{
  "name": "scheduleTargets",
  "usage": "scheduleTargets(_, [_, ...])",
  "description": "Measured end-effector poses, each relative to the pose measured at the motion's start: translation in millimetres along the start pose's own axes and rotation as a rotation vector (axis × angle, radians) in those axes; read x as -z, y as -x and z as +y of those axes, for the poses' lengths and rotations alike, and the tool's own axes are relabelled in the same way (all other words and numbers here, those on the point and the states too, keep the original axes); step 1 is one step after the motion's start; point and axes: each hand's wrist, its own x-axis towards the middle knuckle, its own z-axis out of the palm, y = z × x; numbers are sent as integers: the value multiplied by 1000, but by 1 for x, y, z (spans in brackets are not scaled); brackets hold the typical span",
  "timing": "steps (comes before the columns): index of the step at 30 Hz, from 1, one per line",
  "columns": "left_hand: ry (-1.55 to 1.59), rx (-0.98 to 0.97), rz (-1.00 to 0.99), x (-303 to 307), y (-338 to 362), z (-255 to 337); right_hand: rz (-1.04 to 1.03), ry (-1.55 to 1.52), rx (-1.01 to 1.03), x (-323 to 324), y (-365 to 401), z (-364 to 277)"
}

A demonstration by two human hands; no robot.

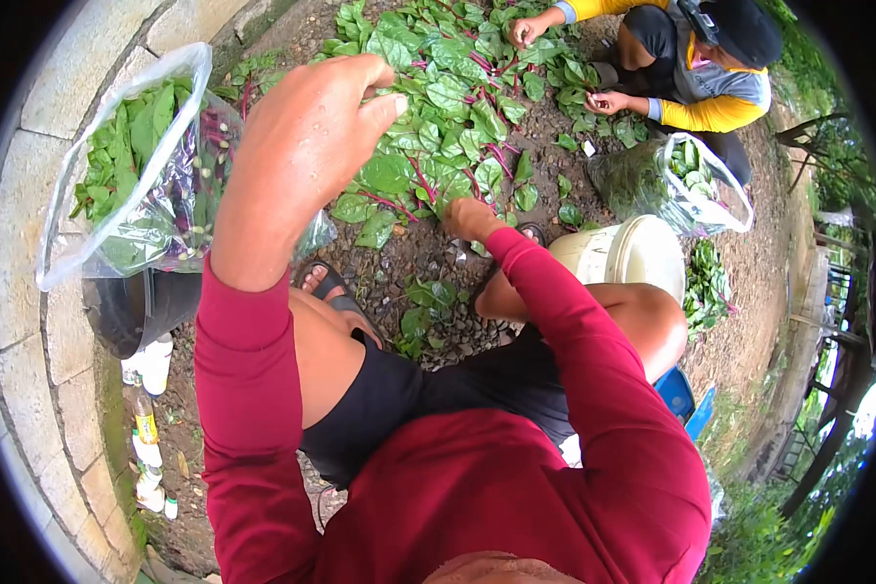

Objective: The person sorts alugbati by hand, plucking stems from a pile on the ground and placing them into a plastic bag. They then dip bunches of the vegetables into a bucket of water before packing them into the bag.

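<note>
Greens point(448, 92), spread on ground point(759, 263) before me; step, seemingly: picking-over. Left hand point(307, 146): thumb and forefinger apart; right hand point(470, 220): curled at the greens' edge, I cannot tell its hold. Next probably wants a light pinch.

**Green, magenta and crimson against brown and grey**

The spread leaves point(384, 173) are mid-green with paler veins; their stems point(423, 182) are magenta. The ground point(384, 258) is brown, flecked with grey pebbles. The wearer's shirt point(487, 457) is plain crimson and the shorts point(360, 414) black; the sandals point(333, 284) are dark grey. The co-worker's sleeve point(706, 117) is yellow with a pale grey cuff; the cap point(749, 37) is black. The left bag point(197, 88) is clear with a whitish rim, showing green and dark purple within; the right bag point(738, 206) is likewise clear and white-rimmed. The bucket point(657, 255) is cream. The wall point(29, 282) shows pale grey-beige blocks divided by darker joints. One bottle point(146, 426) bears a yellow band.
</note>
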Motion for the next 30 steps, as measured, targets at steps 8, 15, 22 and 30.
scheduleTargets(8, [-14, 38, -55, 0, -1, -15, 237, -152, -213, 14, -30, -22])
scheduleTargets(15, [-40, 50, -83, -4, -7, -24, 135, -105, -281, 14, -42, -25])
scheduleTargets(22, [-41, 45, -90, -10, -14, -22, 105, -211, -404, 27, -40, -33])
scheduleTargets(30, [-61, 72, -116, -7, -13, -22, 1, -95, -432, 30, -48, -37])
